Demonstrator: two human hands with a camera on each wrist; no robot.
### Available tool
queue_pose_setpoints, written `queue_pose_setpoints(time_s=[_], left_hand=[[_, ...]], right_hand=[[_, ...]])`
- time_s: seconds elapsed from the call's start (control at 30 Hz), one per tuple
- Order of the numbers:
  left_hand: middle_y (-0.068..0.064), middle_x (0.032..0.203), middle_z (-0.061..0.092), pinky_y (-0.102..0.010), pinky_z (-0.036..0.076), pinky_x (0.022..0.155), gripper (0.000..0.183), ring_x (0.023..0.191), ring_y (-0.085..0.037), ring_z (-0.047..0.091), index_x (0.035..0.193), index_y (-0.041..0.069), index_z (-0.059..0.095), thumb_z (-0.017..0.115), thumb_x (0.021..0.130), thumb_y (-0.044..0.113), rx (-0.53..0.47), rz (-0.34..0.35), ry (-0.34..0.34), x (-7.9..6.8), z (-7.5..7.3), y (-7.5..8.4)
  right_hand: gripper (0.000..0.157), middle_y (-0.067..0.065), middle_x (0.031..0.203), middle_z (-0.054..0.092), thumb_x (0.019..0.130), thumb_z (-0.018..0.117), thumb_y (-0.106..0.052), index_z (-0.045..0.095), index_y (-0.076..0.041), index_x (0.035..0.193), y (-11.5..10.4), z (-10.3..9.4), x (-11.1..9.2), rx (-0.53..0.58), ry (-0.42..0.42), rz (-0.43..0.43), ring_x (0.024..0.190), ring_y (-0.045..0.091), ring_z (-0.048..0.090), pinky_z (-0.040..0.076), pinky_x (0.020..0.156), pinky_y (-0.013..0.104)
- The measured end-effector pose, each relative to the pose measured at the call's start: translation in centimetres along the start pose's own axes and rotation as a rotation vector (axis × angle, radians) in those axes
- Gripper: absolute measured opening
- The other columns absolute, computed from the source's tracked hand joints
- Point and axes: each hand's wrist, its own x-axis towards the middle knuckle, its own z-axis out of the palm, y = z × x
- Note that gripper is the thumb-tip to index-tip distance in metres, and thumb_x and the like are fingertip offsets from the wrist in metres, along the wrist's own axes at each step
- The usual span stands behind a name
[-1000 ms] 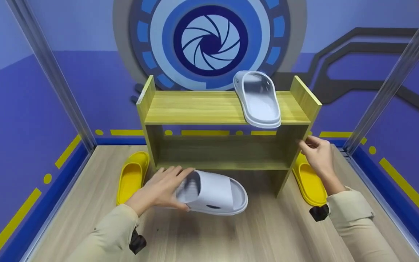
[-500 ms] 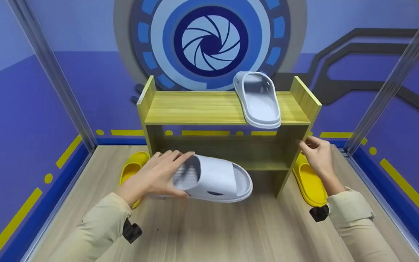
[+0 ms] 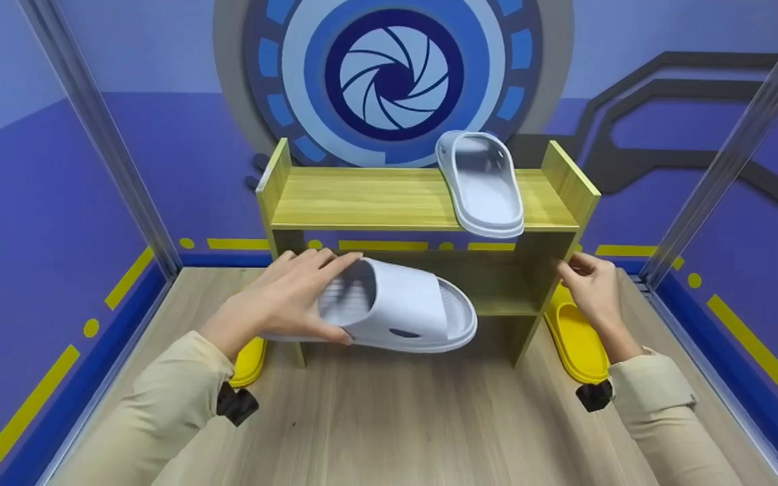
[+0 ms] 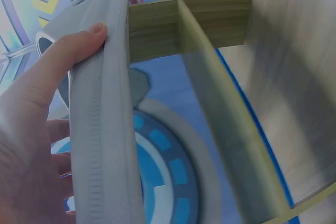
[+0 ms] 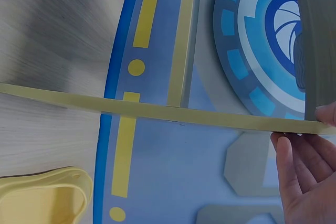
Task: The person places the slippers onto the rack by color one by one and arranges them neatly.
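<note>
My left hand point(image 3: 281, 297) grips a light grey slide slipper point(image 3: 409, 307) by its heel end, thumb on the near edge of the sole. It is held in the air before the shoe rack's lower opening, toe to the right. In the left wrist view the slipper's sole edge point(image 4: 107, 129) stands close to the thumb. A matching grey slipper point(image 3: 487, 185) lies on the right part of the top board of the wooden shoe rack point(image 3: 362, 196), heel toward me. My right hand point(image 3: 591, 287) pinches the front edge of the rack's right side panel point(image 5: 226, 121), thumb inside, fingers outside.
One yellow shoe point(image 3: 578, 341) stands on the wooden tabletop point(image 3: 389, 425) right of the rack. Another yellow shoe point(image 3: 249, 363) sits at the left, partly hidden by my left arm. Patterned blue walls point(image 3: 159, 155) with metal corner posts point(image 3: 102, 135) enclose the table.
My left hand has raised the grey slipper from low in front of the rack, moving it up and slightly right. The right hand has stayed on the side panel.
</note>
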Motion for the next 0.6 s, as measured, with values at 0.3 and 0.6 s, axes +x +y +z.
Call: queue_pose_setpoints(time_s=[0.3, 0.6], left_hand=[[-0.008, 0.122, 0.043, -0.042, 0.030, 0.085, 0.100, 0.105, -0.024, 0.040, 0.140, 0.021, 0.025, 0.057, 0.060, 0.072, -0.016, -0.041, 0.038, 0.1, -3.0, -0.4], [-0.010, 0.127, 0.040, -0.041, 0.030, 0.083, 0.101, 0.107, -0.024, 0.038, 0.140, 0.020, 0.024, 0.056, 0.060, 0.072, -0.025, -0.086, 0.102, 0.6, -4.8, -1.2]], right_hand=[[0.030, 0.018, 0.089, 0.063, 0.083, 0.061, -0.020, 0.064, 0.003, 0.102, -0.4, 0.0, -0.1, 0.004, 0.008, -0.018, 0.067, 0.005, 0.057, 0.046, 0.059, 0.015], [0.029, 0.020, 0.089, 0.062, 0.083, 0.061, -0.017, 0.063, 0.006, 0.101, -0.6, 0.0, -0.2, 0.006, 0.007, -0.025, 0.066, 0.007, 0.057, 0.045, 0.057, 0.015]])
